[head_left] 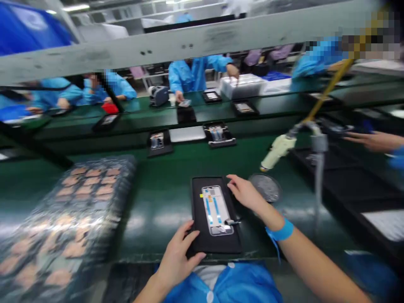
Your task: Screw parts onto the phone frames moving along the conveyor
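Observation:
A black tray lies on the green bench in front of me. Inside it is an open phone housing with blue strips, an orange patch and a small dark connector piece at its lower right. My left hand grips the tray's lower left side, its thumb at the near edge and fingers along the left edge. At the upper right corner, my right hand has its curled fingers against the tray's edge. A blue band circles my right wrist.
Plastic blister sheets of copper-coloured parts lie at left. A pale electric screwdriver hangs above a round dish of small parts. Further trays stand beyond, and a co-worker's hand reaches in from the right.

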`<control>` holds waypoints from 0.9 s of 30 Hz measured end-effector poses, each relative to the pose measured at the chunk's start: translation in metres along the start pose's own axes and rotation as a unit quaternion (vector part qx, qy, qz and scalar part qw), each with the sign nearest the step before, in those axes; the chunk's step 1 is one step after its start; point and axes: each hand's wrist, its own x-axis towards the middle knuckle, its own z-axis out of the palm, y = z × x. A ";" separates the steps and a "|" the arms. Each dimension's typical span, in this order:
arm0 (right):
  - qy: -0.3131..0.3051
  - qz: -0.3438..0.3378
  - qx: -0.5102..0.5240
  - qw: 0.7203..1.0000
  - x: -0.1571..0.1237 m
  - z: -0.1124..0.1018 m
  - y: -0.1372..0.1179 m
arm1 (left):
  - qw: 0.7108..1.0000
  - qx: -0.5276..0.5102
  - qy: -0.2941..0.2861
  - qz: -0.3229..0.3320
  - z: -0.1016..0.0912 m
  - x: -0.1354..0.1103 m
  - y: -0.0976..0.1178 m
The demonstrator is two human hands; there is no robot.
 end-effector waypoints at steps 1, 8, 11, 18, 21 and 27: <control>-0.003 -0.019 -0.015 1.000 0.013 0.001 -0.002 | 1.000 -0.007 -0.013 -0.006 -0.005 0.001 0.002; -0.050 -0.143 -0.089 0.984 0.033 0.016 -0.017 | 0.990 0.081 0.088 -0.068 -0.081 -0.006 -0.009; -0.026 -0.174 -0.094 0.980 0.028 0.026 -0.011 | 0.970 0.149 0.138 -0.136 -0.128 -0.017 -0.023; 0.029 -0.242 -0.167 0.955 0.033 0.043 0.011 | 0.823 0.341 0.169 -0.422 -0.245 -0.064 -0.080; 0.031 -0.240 -0.176 0.954 0.029 0.042 0.008 | 0.798 0.348 0.149 -0.470 -0.276 -0.075 -0.100; 0.030 -0.246 -0.124 0.961 0.031 0.048 0.008 | 0.833 0.343 0.086 -0.425 -0.291 -0.021 -0.132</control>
